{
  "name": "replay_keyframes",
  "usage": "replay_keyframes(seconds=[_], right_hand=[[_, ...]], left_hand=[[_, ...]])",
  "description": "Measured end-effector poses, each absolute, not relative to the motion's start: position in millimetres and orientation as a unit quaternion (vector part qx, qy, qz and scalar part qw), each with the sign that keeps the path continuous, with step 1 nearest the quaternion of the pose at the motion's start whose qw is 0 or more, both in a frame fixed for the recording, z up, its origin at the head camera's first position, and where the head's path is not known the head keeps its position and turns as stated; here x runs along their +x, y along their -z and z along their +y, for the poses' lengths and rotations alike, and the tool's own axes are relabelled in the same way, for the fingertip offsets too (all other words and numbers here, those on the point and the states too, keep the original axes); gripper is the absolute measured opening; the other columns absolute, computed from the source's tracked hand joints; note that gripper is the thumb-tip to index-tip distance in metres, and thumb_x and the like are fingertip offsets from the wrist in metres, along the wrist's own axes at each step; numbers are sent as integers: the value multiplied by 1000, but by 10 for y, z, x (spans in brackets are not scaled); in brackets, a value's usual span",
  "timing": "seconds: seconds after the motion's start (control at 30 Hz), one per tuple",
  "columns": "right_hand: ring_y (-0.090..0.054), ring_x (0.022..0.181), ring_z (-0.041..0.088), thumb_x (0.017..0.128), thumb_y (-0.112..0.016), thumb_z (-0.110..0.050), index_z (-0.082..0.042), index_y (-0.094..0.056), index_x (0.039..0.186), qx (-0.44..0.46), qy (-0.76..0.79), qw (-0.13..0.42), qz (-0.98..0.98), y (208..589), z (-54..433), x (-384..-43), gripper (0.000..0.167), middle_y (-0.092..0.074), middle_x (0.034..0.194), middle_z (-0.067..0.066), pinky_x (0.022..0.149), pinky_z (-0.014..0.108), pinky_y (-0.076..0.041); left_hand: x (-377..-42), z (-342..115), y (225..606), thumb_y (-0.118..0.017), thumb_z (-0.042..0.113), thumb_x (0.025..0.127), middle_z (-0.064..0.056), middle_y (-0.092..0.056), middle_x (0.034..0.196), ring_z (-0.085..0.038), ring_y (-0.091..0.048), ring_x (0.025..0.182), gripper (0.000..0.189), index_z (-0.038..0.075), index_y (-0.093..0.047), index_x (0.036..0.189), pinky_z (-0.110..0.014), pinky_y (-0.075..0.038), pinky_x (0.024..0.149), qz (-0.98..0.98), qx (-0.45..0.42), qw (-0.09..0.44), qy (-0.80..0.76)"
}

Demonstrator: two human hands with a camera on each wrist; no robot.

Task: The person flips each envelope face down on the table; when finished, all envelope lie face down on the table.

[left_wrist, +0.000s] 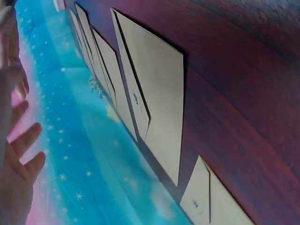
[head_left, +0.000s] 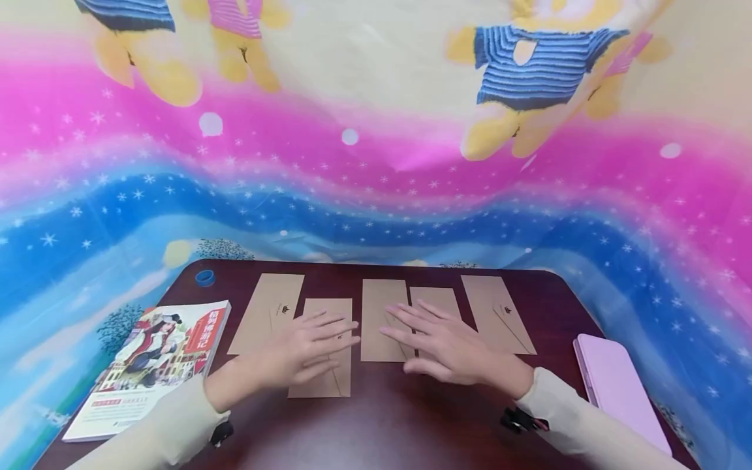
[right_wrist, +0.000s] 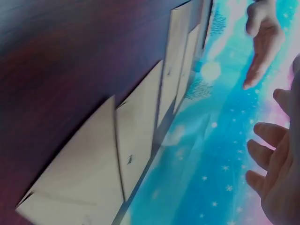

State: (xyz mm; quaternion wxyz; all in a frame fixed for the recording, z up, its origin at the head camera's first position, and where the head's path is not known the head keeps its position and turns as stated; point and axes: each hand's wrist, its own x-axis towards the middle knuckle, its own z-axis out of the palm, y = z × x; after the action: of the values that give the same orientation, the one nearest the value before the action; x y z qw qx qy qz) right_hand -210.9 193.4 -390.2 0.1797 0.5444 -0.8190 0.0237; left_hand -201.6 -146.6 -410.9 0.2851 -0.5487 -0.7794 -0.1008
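Several brown paper envelopes lie flat on the dark table. My left hand (head_left: 296,349) hovers palm-down with fingers spread over a left-middle envelope (head_left: 329,310), and its wrist overlaps the book in the head view. A far-left envelope (head_left: 267,307) lies just behind it. Opposite, my right hand (head_left: 440,343), fingers also spread, is over the middle envelope (head_left: 382,300) and the right-middle envelope (head_left: 435,297), partly hiding both. Beyond it lies the far-right envelope (head_left: 490,300), its pointed flap and small dark print showing. In the left wrist view, envelopes (left_wrist: 159,79) lie below the raised fingers. Neither hand holds anything.
A paperback book (head_left: 147,365) with an illustrated cover lies at the left. Behind it sits a blue ring-shaped roll (head_left: 205,278). On the right edge rests a pink case (head_left: 623,391). A patterned cloth (head_left: 376,215) hangs behind the table (head_left: 399,431).
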Motion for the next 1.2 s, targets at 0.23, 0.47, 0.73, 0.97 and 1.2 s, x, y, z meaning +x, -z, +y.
replay_keyframes(seconds=[0.23,0.47,0.73,0.97,1.2], right_hand=[[-63,132,23,104,-59,-27,-19,-59,147,548,-71,187,-812,3739,1554,-2336,43,-65,143,6,111,44,-49],[-72,107,13,103,-61,-14,-11,-75,122,523,-162,102,-831,3726,964,-2845,23,-77,115,3,95,27,-57],[-73,89,7,101,-66,-18,-11,-79,110,444,-182,30,-877,3952,238,-3520,18,-80,105,2,84,21,-57],[-66,80,9,99,-69,-21,-13,-80,103,337,-201,0,-920,4207,-197,-3894,14,-79,99,0,79,24,-53],[-67,114,17,100,-68,-35,-14,-73,127,225,-227,-58,-946,4578,-496,-4002,35,-71,129,2,92,32,-55]], left_hand=[[-2176,-1605,4079,-84,16,83,5,-77,88,-15,-71,87,7,17,-79,88,-36,-59,81,-850,-431,237,187],[-2261,-1895,3990,-72,24,94,9,-74,92,-14,-67,86,7,25,-76,89,-37,-50,64,-966,-209,42,147],[-2316,-2218,3923,-74,22,88,4,-72,86,-14,-60,75,8,21,-71,81,-39,-48,61,-983,-145,-7,110],[-2354,-2403,3937,-65,20,90,-11,-74,104,-29,-63,85,20,10,-76,103,-47,-50,69,-991,-100,-79,51],[-2270,-2402,4024,-71,12,71,-7,-62,77,-27,-50,73,10,10,-63,76,-43,-44,68,-988,-70,-139,4]])
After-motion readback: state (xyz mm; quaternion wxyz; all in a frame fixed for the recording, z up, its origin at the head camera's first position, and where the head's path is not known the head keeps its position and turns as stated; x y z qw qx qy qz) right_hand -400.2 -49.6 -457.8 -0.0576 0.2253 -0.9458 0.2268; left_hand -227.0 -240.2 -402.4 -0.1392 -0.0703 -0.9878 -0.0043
